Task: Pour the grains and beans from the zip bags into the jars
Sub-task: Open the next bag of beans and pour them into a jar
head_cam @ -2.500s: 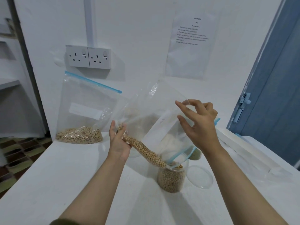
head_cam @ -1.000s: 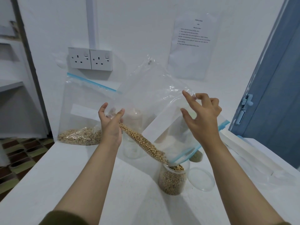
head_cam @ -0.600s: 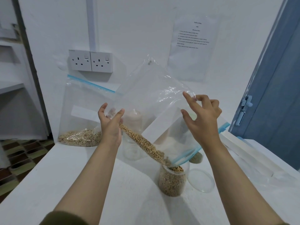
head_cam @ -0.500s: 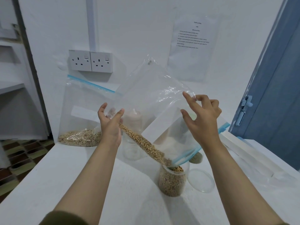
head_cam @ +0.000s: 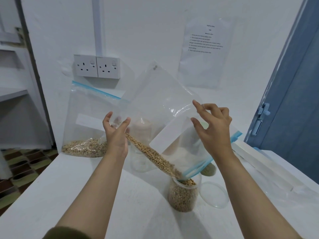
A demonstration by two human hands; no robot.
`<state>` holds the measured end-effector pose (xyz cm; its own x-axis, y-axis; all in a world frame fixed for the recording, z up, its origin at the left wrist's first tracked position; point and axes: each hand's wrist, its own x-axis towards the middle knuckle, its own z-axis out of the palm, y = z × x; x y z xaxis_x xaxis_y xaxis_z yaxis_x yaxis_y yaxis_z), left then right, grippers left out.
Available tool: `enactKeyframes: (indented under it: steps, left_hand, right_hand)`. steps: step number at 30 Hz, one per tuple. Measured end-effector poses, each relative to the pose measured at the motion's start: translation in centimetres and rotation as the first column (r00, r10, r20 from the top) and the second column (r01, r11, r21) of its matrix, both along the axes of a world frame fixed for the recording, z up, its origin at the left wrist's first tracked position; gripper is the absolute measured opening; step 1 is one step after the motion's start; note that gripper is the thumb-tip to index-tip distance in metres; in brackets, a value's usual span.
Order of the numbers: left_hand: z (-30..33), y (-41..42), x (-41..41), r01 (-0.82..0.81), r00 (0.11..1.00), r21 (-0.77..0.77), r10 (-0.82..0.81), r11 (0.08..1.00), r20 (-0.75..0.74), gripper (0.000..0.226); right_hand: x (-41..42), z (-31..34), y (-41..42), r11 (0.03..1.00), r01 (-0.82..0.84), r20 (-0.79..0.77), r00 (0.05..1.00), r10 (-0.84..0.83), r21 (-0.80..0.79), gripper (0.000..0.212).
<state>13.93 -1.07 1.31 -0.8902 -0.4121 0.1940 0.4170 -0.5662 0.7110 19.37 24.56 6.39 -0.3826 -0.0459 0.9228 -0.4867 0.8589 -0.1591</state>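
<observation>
Above the white table, the left hand pinches the lower edge of a clear zip bag between thumb and fingers, and the right hand grips the bag's other side with curled fingers, just above its white label. The bag is tilted, its blue zip mouth pointing down. A line of pale beans lies along the bag's low fold, running from the left hand down to the mouth, which sits at the rim of an open clear jar. The jar stands on the table and is nearly full of the same beans. Just right of it a clear round lid lies flat on the table.

Seen through the tilted bag, another clear jar stands on the table; what it holds I cannot tell. A small container of greenish grains shows just below the bag's zip edge, mostly hidden. At the far left, a second zip bag leans against the white wall, with brownish grains settled in its bottom. Above it a double socket is fixed to the wall, and a printed sheet hangs further right. A blue door fills the right edge. Patterned floor tiles show at the left, beyond the table.
</observation>
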Motion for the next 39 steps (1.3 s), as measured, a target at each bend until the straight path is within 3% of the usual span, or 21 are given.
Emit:
enactKeyframes:
  steps: [39]
  left_hand:
    - [-0.61,0.32,-0.7,-0.014,1.0,-0.007,0.014,1.0,0.001,0.057]
  right_hand:
    - [-0.74,-0.58,0.19,0.99,-0.075,0.062,0.995,0.083,-0.118,0.042]
